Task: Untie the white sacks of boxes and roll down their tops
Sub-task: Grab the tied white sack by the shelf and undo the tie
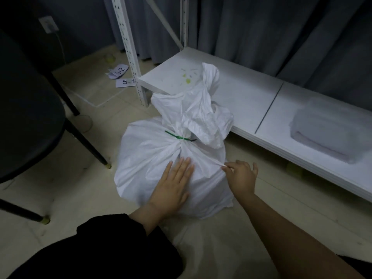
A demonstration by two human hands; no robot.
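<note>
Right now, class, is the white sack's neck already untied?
No: a green tie still cinches the neck of the white sack shut.

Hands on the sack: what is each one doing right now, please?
Left hand: open, flat on the sack.
Right hand: fingers pinch a strip of the sack.
</note>
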